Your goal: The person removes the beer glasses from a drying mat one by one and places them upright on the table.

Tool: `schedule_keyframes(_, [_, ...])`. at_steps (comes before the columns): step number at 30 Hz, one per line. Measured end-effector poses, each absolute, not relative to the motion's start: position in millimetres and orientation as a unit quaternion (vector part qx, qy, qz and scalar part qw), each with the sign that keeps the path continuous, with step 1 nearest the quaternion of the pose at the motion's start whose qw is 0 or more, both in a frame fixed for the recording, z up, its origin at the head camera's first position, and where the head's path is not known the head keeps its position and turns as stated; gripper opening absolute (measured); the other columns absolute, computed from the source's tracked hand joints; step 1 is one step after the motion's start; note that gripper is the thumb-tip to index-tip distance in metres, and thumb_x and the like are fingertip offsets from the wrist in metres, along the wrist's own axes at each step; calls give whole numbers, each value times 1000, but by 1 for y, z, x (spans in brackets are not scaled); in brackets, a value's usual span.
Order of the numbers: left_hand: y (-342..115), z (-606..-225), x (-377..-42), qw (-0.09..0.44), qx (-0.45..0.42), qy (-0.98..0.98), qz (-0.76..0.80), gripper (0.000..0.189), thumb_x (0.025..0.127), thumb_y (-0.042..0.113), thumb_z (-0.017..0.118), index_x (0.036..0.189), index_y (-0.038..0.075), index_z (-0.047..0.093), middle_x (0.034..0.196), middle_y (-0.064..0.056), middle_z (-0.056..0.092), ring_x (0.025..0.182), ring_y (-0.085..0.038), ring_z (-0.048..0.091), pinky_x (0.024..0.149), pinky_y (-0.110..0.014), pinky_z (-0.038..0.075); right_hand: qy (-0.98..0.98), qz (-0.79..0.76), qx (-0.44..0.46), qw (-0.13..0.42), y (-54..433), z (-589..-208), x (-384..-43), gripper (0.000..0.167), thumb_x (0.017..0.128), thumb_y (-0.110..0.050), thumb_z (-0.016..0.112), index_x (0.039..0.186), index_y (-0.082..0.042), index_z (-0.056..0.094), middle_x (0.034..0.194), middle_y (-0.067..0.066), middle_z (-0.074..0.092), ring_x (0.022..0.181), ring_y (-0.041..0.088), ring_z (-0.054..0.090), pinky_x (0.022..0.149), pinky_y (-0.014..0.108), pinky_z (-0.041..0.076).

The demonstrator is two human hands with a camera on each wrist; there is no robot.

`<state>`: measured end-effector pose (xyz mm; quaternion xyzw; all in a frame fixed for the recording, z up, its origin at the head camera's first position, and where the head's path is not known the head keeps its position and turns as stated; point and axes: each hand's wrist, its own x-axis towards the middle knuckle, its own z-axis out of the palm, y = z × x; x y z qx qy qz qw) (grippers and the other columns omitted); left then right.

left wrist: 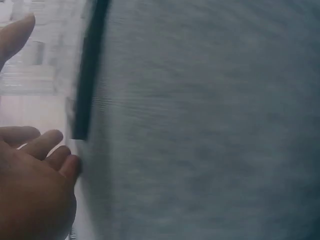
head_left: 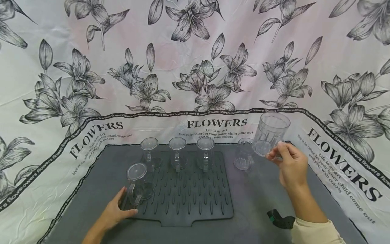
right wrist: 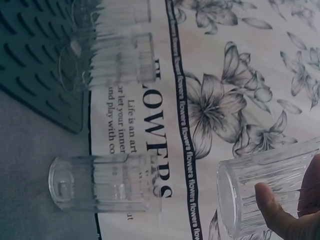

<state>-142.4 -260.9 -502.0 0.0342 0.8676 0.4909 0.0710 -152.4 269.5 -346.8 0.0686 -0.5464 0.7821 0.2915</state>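
My right hand (head_left: pixel 292 164) holds a clear ribbed mug (head_left: pixel 271 134) up in the air by its handle, base downward. In the right wrist view, the thumb (right wrist: pixel 270 205) lies across that mug's side. Just left of it, a second clear mug (head_left: pixel 243 156) stands on the table. My left hand (head_left: pixel 112 211), fingers loosely spread, is beside the front clear mug (head_left: pixel 137 173) at the mat's left edge; whether it touches the mug, I cannot tell. Three more clear mugs, the left one (head_left: pixel 149 152), middle one (head_left: pixel 177 152) and right one (head_left: pixel 205 152), stand in a row along the mat's back.
A dark ridged drying mat (head_left: pixel 189 203) with a front tab lies on the grey table (head_left: pixel 253 203). A black curved object (head_left: pixel 280 219) is near my right forearm. Floral cloth (head_left: pixel 189 84) hangs behind and along both sides.
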Motion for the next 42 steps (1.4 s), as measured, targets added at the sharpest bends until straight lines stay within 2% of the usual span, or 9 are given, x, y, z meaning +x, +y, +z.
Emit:
schedule_keyframes(8, [-259,-518,-141,52,53,896,438,107,74,24,84,145,-17,15,146,-41,17,135,-55,14,106,-64,16,-546,785,58,288,281,-355,-160,29,96,-8,60,84,19,59,71,14,60,65,22,63,65,34,58])
schedule_keyframes(15, [-256,-519,-143,59,26,911,407,109,73,32,85,146,-14,19,146,-41,18,135,-55,15,105,-65,19,-532,793,58,291,293,-367,-170,27,95,-5,61,77,15,60,68,15,60,62,23,64,64,36,58])
schedule_keyframes(29, [-257,-518,-142,76,32,899,429,113,71,28,87,147,-14,15,149,-39,12,137,-53,7,107,-64,13,-530,791,11,306,320,-405,-193,30,94,-5,62,77,20,58,67,16,60,59,24,63,60,37,58])
schedule_keyframes(42, [-256,-516,-140,76,33,901,426,111,72,24,87,148,-14,15,149,-39,13,137,-53,8,107,-64,13,-521,807,-48,272,343,-450,-213,30,95,-1,60,69,13,60,63,13,60,54,22,61,55,36,57])
